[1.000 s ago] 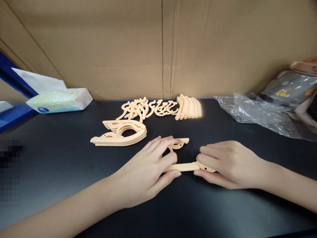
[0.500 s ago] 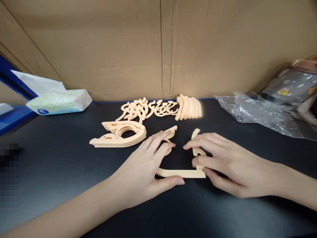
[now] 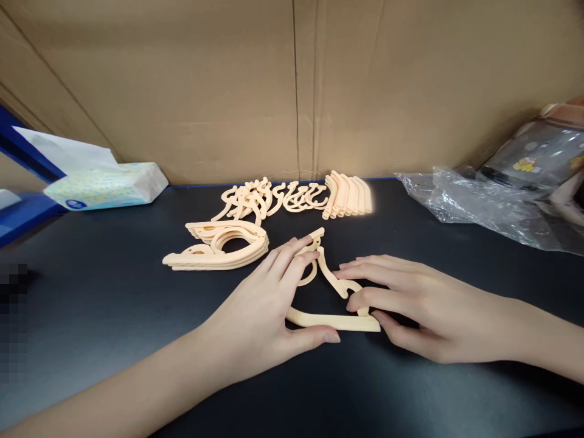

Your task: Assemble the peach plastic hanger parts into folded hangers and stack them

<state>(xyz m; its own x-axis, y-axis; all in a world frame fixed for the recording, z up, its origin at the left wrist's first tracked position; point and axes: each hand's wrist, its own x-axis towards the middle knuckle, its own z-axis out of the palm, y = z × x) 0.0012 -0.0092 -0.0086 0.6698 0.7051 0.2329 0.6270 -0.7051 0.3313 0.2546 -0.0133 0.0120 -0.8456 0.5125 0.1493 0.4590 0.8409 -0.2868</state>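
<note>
Head view: peach plastic folding hanger [image 3: 335,319] pinned flat on black tabletop [image 3: 114,316] by left hand [image 3: 264,316] at 9 o'clock, steadying it; right hand [image 3: 406,301] at 3 o'clock pinches folded arm; finished stack [image 3: 219,246] at 11 o'clock.

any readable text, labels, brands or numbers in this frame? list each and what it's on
None can be read.
Tissue pack: blue oval logo on the end, too small to read.
Dark container behind the plastic bag: yellow sticker, blurred, no letters legible.
Peach plastic hanger between the left hand and right hand: no markings visible.
</note>
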